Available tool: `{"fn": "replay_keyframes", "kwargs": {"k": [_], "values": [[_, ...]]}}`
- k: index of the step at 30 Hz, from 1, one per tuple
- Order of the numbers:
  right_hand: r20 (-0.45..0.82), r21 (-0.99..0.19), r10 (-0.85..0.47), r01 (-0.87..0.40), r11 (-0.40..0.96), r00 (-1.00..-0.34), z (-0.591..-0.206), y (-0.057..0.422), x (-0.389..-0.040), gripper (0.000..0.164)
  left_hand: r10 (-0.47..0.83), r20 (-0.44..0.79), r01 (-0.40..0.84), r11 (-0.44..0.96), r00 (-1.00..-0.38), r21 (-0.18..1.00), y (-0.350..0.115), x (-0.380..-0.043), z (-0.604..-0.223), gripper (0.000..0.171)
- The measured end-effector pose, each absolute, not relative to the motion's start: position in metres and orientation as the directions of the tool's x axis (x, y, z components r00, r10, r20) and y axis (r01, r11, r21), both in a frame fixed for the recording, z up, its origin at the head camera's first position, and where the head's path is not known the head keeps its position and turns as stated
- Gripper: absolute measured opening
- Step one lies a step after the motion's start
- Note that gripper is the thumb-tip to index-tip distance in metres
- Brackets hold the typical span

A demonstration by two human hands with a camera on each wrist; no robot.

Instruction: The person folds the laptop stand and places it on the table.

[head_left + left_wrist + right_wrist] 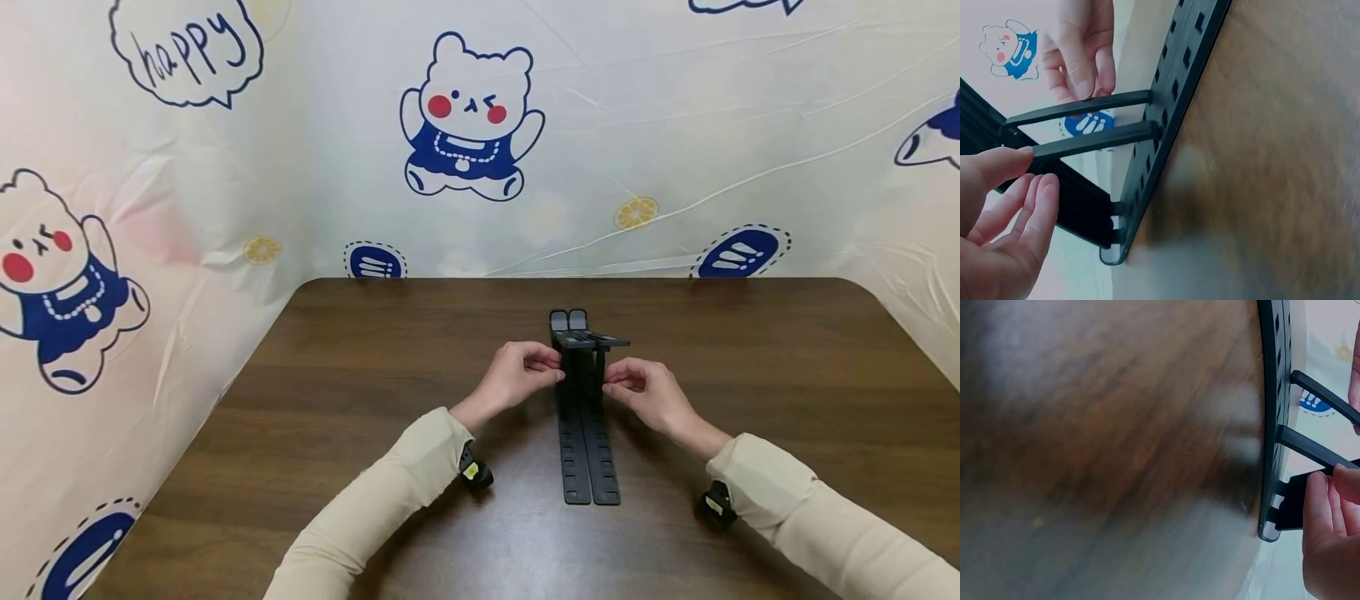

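Pinching left strut of black stand: left hand, thumb and fingers clamped on it! Right hand opposite, fingers clamped on right strut. Stand propped on brown table, slotted rails side by side.

The left forearm and right forearm, both in cream sleeves, angle inward from either side, bare wrists showing beyond the cuffs. The left hand pinches with its thumb above bent fingers; the right hand pinches likewise, facing it, well apart.
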State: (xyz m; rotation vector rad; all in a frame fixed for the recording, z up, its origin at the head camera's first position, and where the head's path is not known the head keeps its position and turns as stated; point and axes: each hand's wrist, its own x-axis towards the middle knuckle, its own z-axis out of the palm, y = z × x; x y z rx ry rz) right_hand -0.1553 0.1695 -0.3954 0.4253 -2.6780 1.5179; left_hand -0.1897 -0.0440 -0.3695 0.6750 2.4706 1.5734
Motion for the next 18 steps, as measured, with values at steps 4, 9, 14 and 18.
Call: {"fn": "replay_keyframes", "kwargs": {"k": [4,9,14,18], "values": [[0.157,-0.835,-0.220,-0.248,0.491,-0.963,-0.394,0.169,-0.154,0.015,0.438,0.120,0.303,0.376,-0.891,0.876,-0.039,-0.187,-0.375,0.021],[0.136,-0.838,-0.210,-0.225,0.498,-0.968,-0.396,0.168,-0.154,0.015,0.426,0.104,0.294,0.409,-0.899,0.864,-0.034,-0.184,-0.379,0.017],[0.120,-0.836,-0.218,-0.217,0.504,-0.969,-0.399,0.166,-0.154,0.013,0.419,0.090,0.282,0.423,-0.903,0.861,-0.035,-0.182,-0.382,0.017],[0.102,-0.832,-0.222,-0.205,0.515,-0.970,-0.399,0.166,-0.154,0.012,0.414,0.110,0.286,0.391,-0.903,0.875,-0.035,-0.182,-0.385,0.017]]}}
